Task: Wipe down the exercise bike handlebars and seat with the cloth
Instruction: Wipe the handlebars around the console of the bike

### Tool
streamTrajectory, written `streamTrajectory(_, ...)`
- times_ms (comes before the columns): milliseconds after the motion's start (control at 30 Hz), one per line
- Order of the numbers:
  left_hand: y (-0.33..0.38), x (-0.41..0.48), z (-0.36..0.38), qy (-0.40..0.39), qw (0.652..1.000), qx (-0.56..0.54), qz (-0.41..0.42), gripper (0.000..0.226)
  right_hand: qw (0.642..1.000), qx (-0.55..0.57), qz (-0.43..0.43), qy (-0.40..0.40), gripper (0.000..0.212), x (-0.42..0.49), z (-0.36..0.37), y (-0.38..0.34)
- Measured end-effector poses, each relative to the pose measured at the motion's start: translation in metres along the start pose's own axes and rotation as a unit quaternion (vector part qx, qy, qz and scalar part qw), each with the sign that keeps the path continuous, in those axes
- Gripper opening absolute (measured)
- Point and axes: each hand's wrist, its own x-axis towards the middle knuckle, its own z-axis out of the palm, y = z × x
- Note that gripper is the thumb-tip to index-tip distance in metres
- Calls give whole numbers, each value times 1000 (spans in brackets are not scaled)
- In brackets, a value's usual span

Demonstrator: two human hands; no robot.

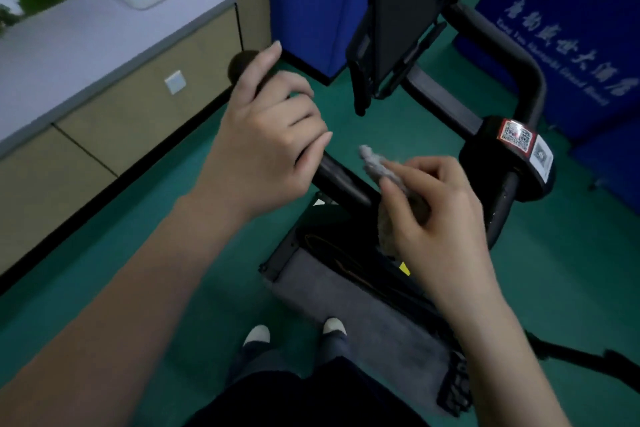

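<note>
Head view: two hands, left hand point(263, 135) gripping one handlebar point(341, 180), right hand point(433, 208) pinching one cloth point(375, 163).

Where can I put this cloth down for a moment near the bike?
The grey countertop is bare from the white tray to its near edge. Green floor lies open between the cabinet and the bike's base. Crowded: the handlebar, gripped by your left hand, with your right hand pinching the cloth beside it.

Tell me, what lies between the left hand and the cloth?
In the head view, a short bare stretch of the black handlebar runs between the left hand and the cloth, which the right hand pinches. Behind it shows green floor.
</note>
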Motion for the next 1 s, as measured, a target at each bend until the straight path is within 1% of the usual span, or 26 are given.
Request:
streamTrajectory(100,-5,-3,0,-8,999,-29,20,28,991,-23,11,135,27,-25,11,-1)
streamTrajectory(167,-9,-4,-2,-12,999,-38,34,28,972,-32,28,233,25,-38,24,-4)
streamTrajectory(233,-12,-4,-3,-19,998,-40,45,29,945,-32,49,321,20,-46,40,-7)
streamTrajectory(300,-13,-4,-4,-25,998,-41,51,30,919,-13,70,387,16,-49,56,-11)
streamTrajectory(400,-12,-3,-4,-25,997,-41,52,30,885,27,100,455,13,-47,80,-25)
streamTrajectory(467,-13,-4,-4,-29,997,-40,55,30,872,51,105,476,14,-43,96,-36)
streamTrajectory(633,-19,-3,-7,-41,995,-56,72,34,860,125,89,486,18,-18,124,-66)
streamTrajectory(733,-23,-2,-8,-46,993,-75,80,33,864,112,76,485,20,-17,123,-63)
streamTrajectory(833,-23,-2,-8,-53,992,-81,76,34,860,86,90,495,20,-29,115,-47)
streamTrajectory(900,-23,-3,-8,-51,993,-81,74,34,853,91,100,504,20,-31,114,-43)
streamTrajectory(1000,-24,-3,-8,-45,993,-75,76,34,857,104,89,496,19,-22,121,-52)
